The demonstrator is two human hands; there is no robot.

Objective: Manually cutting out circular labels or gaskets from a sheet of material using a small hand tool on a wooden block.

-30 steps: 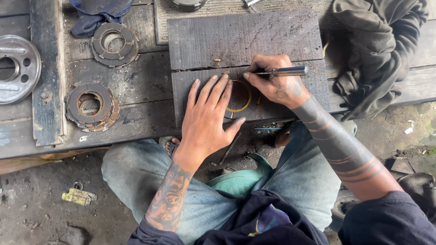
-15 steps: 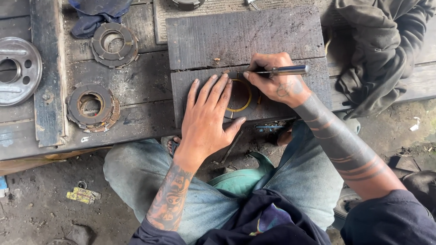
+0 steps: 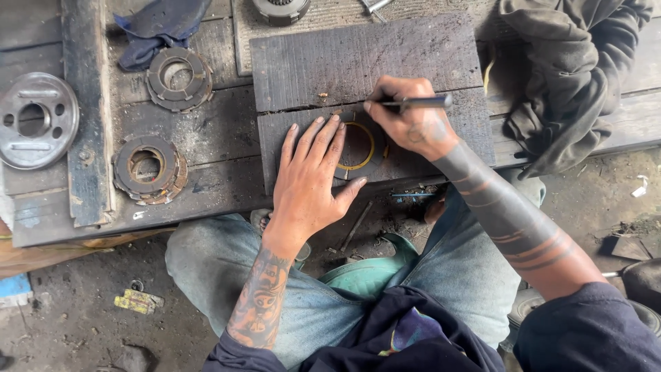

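Observation:
A thin ring with a yellow inner edge [image 3: 363,147] lies flat on a dark wooden board [image 3: 330,62] on the workbench. My left hand [image 3: 310,180] presses down flat on the ring's left side, fingers spread. My right hand [image 3: 406,117] grips a dark pen [image 3: 420,102], its tip at the ring's upper edge. Both forearms are tattooed.
Two stacks of round friction plates [image 3: 148,169] [image 3: 178,78] and a silver metal disc [image 3: 36,120] sit on the bench at left. A blue rag [image 3: 155,27] lies at the top left, a grey jacket [image 3: 564,76] at right. A vertical wooden slat [image 3: 86,117] crosses the bench.
The hands stay on the ring; the pen tip has shifted slightly along the ring's upper edge. The view has drifted a little.

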